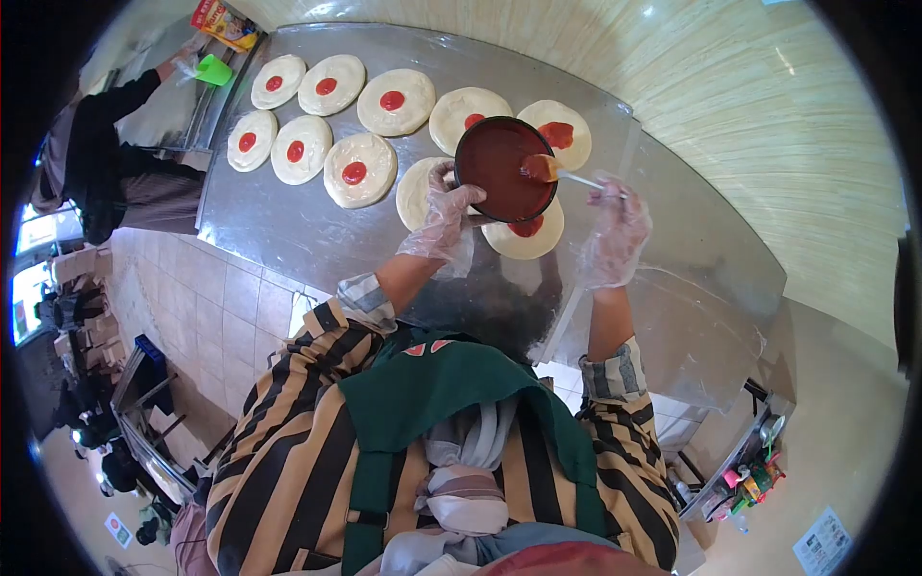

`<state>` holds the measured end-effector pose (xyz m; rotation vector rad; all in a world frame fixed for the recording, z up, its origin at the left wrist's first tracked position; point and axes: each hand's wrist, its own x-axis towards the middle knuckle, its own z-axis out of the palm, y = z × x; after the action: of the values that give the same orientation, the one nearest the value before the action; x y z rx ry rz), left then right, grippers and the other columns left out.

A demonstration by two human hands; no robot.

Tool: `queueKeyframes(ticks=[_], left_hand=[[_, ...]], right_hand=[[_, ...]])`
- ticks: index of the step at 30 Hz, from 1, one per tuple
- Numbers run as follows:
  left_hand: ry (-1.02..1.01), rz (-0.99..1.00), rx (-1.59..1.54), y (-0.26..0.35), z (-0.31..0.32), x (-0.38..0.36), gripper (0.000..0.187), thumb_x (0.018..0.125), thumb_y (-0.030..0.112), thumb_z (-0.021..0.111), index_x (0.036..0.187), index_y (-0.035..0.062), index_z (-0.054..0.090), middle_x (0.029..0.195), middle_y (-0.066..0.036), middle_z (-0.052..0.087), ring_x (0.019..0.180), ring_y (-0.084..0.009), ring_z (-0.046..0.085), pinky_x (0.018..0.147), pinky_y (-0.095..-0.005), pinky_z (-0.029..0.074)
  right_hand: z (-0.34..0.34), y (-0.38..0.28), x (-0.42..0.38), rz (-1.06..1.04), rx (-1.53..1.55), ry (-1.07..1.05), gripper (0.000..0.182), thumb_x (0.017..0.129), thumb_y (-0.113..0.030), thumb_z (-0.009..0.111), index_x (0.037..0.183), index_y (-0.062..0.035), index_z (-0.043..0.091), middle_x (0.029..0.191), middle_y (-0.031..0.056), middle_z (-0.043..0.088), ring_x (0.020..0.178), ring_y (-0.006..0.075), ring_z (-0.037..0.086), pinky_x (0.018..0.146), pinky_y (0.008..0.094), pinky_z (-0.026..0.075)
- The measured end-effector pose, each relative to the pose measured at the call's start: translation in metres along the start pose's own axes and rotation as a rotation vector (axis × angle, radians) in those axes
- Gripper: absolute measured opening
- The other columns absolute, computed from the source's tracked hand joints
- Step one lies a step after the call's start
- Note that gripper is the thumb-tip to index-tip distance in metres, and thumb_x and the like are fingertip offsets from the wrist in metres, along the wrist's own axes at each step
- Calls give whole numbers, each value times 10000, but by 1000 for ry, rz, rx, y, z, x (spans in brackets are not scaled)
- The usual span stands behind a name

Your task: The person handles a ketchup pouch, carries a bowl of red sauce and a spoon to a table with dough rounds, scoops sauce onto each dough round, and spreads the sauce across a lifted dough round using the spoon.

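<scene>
My left hand, in a clear plastic glove, grips the near left rim of a dark round bowl of red sauce. The bowl is held tilted above the dough rounds. Between the fingers of my gloved right hand is a white-handled spatula, its orange-tinted head coated with sauce at the bowl's right side. A dough round with red sauce lies partly hidden under the bowl. Another sauced dough round sits beyond it. My left hand and the bowl partly cover a further dough round.
Several dough rounds with a red spot in the middle, such as this dough round, stand in two rows on the metal table. At the far left another person reaches toward a green cup. A pale wall borders the table.
</scene>
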<state>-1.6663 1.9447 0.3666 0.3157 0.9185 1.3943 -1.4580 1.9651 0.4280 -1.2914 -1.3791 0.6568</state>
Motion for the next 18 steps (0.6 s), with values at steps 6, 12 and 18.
queueKeyframes(ticks=[6,12,18], left_hand=[[-14,-17,-18,-1,-5,1,739,662,-5,620,1263,92,201,1178,-205,408,1045,-357,546,733,-540,590],[32,-35,-36,1,-9,-11,751,664,11,624,1270,108,191,1205,-206,392,1073,-364,528,735,-549,585],[-35,10,-72,0,-27,-12,762,666,21,631,1279,119,189,1225,-205,384,1084,-371,520,743,-555,574]], right_hand=[[-2,25,10,285,474,202,184,918,-95,532,939,30,666,785,86,639,675,126,588,626,254,506],[10,37,37,54,264,270,173,919,-108,531,963,-2,661,840,111,664,703,184,618,664,301,507],[21,62,53,-534,-809,-229,192,952,-210,522,1011,-72,642,927,119,665,814,225,643,750,330,498]])
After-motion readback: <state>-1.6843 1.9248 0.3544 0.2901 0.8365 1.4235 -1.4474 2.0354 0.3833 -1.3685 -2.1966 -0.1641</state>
